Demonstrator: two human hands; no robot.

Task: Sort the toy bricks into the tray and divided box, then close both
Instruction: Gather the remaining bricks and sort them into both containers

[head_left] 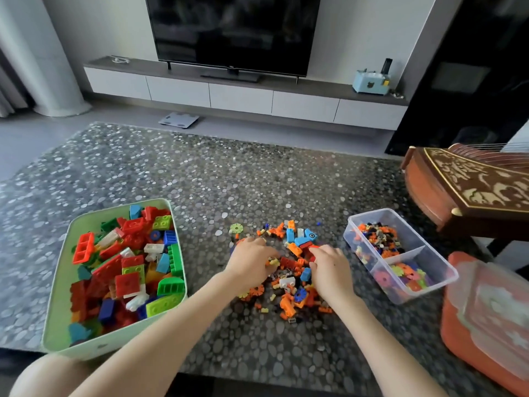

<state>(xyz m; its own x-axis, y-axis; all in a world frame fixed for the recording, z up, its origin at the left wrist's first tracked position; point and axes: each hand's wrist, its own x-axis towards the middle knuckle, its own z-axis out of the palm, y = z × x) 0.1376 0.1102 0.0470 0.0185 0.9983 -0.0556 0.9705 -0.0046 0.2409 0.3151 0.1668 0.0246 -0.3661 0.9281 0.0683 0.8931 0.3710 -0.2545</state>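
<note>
Soft, even daylight; faint sheen on the worktop (200,179); wide-angle bending at edges; slight blur throughout.

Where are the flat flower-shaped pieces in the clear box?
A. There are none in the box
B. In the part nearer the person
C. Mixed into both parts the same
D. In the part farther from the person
B: the clear box has a wall across its middle, and the flower-shaped pieces lie in the nearer part, while tiny bricks fill the farther part.
</note>
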